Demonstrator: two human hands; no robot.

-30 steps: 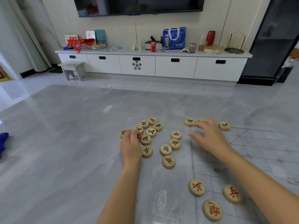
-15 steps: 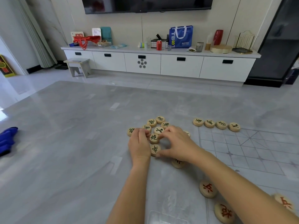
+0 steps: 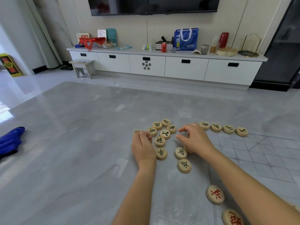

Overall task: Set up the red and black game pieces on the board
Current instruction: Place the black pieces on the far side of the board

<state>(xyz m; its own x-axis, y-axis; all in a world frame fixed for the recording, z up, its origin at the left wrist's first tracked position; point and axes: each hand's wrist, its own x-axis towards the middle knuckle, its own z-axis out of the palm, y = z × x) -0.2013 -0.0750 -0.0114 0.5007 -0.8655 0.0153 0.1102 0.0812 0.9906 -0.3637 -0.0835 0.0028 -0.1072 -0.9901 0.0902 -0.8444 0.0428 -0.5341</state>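
Left of the board (image 3: 259, 151), loose black pieces (image 3: 180, 153) lie just beneath my right hand (image 3: 194, 140); fingers curled, whether gripping one I cannot tell.

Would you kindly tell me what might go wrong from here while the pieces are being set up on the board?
1. The right hand hangs over the crowded loose black pieces; reaching for one may nudge its neighbours.
2. The right forearm lies close to a red piece; a sweep towards the board might knock it.
3. The board's lines are faint, so pieces could land off their points.
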